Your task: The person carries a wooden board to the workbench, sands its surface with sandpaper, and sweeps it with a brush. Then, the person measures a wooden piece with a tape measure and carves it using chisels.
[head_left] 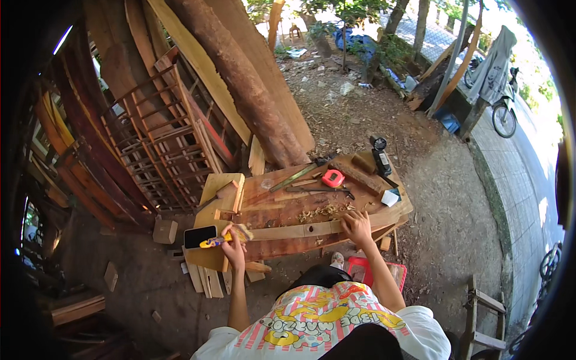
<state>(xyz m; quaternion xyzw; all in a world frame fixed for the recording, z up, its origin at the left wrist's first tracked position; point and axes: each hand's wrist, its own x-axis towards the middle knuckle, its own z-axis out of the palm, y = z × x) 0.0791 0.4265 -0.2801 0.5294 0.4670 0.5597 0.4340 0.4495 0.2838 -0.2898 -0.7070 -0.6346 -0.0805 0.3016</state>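
Observation:
My left hand (233,246) is closed round a paintbrush (210,242) with a yellow handle, its bristles pointing right over the workbench's left part. Just left of it lies a phone (200,237) with a dark screen. A long, pale wooden strip (282,231) with a small dark hole runs along the near side of the bench. My right hand (357,228) grips the strip toward its right end, fingers bent over it. Curled wood shavings (324,212) lie beyond the strip, near the right hand.
On the workbench (258,198) are a red tape measure (333,178), a black tool (380,159) and wood pieces. A red plastic stool (359,269) stands beneath. Tall planks (258,78) and a wooden lattice frame (159,120) lean at left. A motorbike (505,114) is parked far right.

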